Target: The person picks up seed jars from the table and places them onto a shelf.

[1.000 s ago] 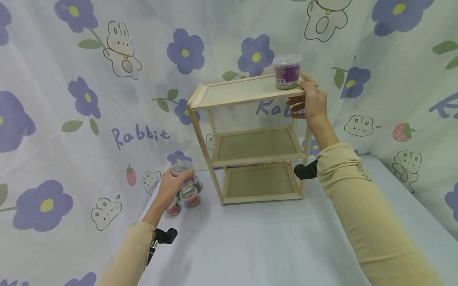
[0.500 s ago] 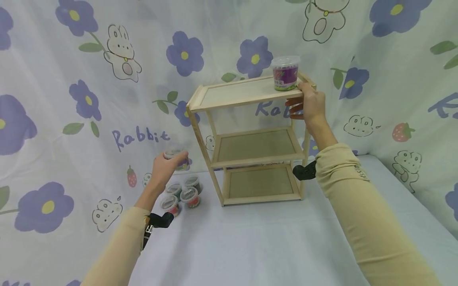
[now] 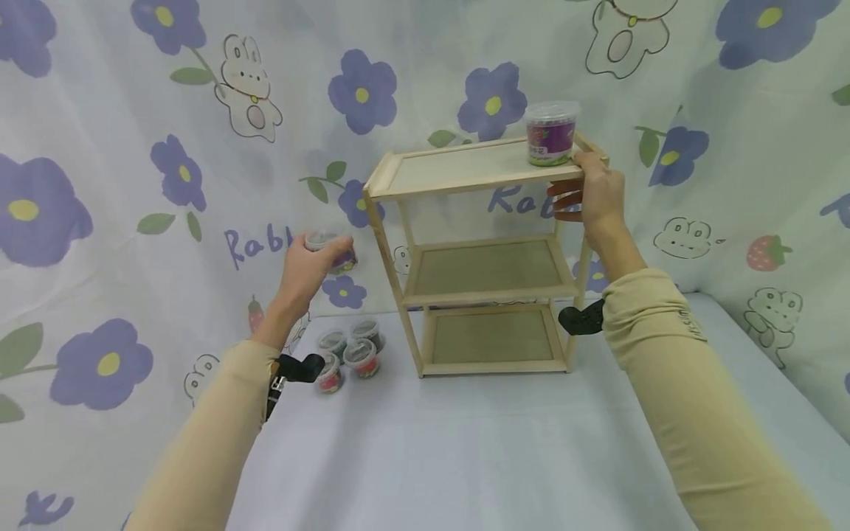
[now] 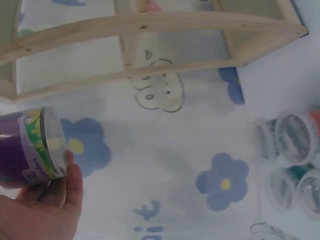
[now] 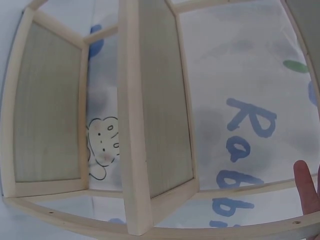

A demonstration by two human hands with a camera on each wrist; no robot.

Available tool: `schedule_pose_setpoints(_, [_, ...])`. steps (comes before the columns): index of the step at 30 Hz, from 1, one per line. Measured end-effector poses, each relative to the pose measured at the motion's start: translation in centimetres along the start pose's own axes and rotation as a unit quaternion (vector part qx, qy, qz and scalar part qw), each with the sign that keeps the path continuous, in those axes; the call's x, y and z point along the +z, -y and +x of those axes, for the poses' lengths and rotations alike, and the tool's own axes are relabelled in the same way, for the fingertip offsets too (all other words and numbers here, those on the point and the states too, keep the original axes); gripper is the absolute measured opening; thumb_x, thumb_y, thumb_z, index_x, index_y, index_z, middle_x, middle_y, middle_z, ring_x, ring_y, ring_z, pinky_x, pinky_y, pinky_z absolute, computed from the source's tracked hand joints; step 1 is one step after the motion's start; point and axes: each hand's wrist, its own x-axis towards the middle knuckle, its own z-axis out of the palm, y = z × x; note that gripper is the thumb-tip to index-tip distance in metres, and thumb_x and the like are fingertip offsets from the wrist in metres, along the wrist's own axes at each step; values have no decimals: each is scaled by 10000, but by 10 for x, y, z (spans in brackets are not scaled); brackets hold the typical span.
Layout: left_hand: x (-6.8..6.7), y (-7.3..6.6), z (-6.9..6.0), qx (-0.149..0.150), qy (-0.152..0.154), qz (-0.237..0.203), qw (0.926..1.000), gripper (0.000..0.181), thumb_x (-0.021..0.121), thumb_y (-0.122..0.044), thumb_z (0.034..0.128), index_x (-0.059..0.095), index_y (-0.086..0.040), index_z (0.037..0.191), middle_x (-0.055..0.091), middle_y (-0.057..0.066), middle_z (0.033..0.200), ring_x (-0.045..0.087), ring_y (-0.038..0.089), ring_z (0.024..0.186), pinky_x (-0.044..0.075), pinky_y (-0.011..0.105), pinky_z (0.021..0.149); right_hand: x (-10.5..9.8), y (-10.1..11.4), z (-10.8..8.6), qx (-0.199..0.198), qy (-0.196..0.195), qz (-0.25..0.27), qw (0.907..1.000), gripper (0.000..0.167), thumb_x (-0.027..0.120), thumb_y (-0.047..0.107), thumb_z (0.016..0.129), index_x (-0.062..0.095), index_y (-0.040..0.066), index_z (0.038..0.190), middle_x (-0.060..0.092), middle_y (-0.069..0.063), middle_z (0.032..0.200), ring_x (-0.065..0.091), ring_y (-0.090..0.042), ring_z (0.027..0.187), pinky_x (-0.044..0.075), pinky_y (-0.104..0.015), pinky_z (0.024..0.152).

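Note:
My left hand (image 3: 300, 279) holds a clear plastic tub (image 3: 343, 261) with a purple label, in the air to the left of a three-tier wooden shelf (image 3: 445, 168). In the left wrist view the thumb and fingers wrap the tub (image 4: 25, 152), partly cut off by the frame. My right hand (image 3: 603, 195) grips the top tier's front right corner, thumb above and fingers underneath. Just beside that thumb, a purple-labelled lidded tub (image 3: 551, 139) stands upright on the top tier. Only fingertips (image 5: 306, 187) of the right hand show in the right wrist view.
Several smaller lidded tubs (image 3: 362, 358) stand grouped on the white tabletop (image 3: 465, 442), left of the shelf. The middle tier (image 3: 488, 269) and bottom tier (image 3: 491, 335) are bare. A printed curtain (image 3: 412, 44) hangs close behind.
My left hand has lifted the tub up from above the group of small tubs, to about middle-to-top tier height. The right hand keeps its grip on the shelf corner; the head view has shifted slightly.

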Motion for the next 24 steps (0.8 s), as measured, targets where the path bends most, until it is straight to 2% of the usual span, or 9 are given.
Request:
schedule_pose_setpoints(5, [-5,-29,12,246,-278,-67,9993,786,699,-494,874,368,-38,1422,476,52,1217,492,142,1035,412,297,898,-1,0,0,-33,-35,-14,10000,435,440,393,993,732,162,766,718,23,665,658,-137,541,573,-286,540])
schedule_pose_setpoints(7, [-7,-41,17,348,-452,-76,9983,794,704,-498,866,380,-44,1431,479,57,1235,495,147,1049,425,306,916,0,-1,0,-57,-25,-39,10000,440,434,394,995,732,164,767,718,23,666,653,-131,533,572,-284,537])
schedule_pose_setpoints(10, [-11,-61,23,472,-649,-133,9967,712,706,-492,858,455,-60,1366,510,33,1185,502,146,1023,438,312,906,0,-2,1,-93,-9,-83,9999,446,427,398,995,734,171,766,717,29,663,650,-128,529,571,-282,535])
schedule_pose_setpoints(14, [-14,-88,30,541,-643,-73,9964,622,694,-493,857,490,-78,1274,511,8,1131,501,146,1001,447,325,892,0,-2,3,-87,-25,-48,9999,432,432,396,993,738,180,777,717,28,661,647,-127,527,571,-287,533])
schedule_pose_setpoints(18, [-14,-110,34,564,-605,43,9966,613,704,-509,847,468,-94,1231,488,-6,1103,491,134,989,447,309,869,0,-2,3,-76,-19,-7,10000,427,436,392,988,741,177,779,719,19,665,645,-143,534,569,-291,529])
schedule_pose_setpoints(20, [-11,-119,37,555,-631,43,9964,602,718,-509,835,474,-96,1198,485,-16,1065,486,123,959,440,296,835,0,-2,2,-70,-4,3,10000,430,437,391,986,742,174,775,719,16,665,648,-155,541,570,-293,531])
schedule_pose_setpoints(24, [3,-137,42,455,-565,23,9974,646,736,-504,828,468,-89,1244,493,-4,1101,491,121,981,450,287,854,-1,0,1,-41,5,37,10000,428,443,388,989,742,165,780,721,11,669,650,-158,542,571,-289,537])
